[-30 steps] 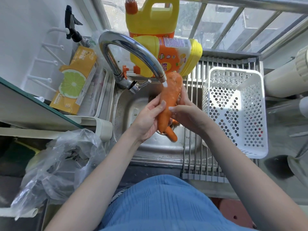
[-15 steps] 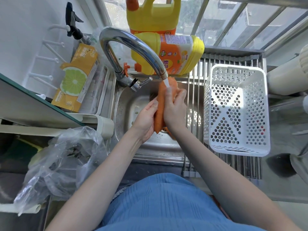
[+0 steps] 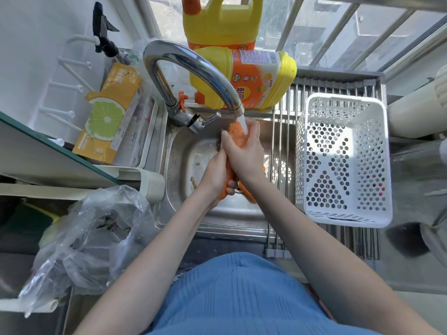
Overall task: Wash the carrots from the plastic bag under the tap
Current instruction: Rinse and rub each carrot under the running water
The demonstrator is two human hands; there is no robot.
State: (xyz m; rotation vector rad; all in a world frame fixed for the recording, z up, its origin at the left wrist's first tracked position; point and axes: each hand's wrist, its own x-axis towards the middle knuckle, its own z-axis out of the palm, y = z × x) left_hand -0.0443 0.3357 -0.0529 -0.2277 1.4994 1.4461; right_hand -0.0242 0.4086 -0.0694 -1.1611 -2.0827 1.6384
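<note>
Mostly hidden, carrot (image 3: 235, 136) under tap (image 3: 193, 68) stream over sink (image 3: 183, 165), right hand (image 3: 244, 151) wrapped round its top, left hand (image 3: 216, 175) gripping lower end, 2nd carrot (image 3: 249, 195) partly covered, bag (image 3: 96, 238) left.

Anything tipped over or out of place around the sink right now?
Yes: one detergent jug lies on its side behind the tap, while the other jug stands upright. Small scraps sit in the sink. Nothing looks spilled.

bare forearms, no sleeves; ribbed blue garment (image 3: 242, 298) on torso.
</note>
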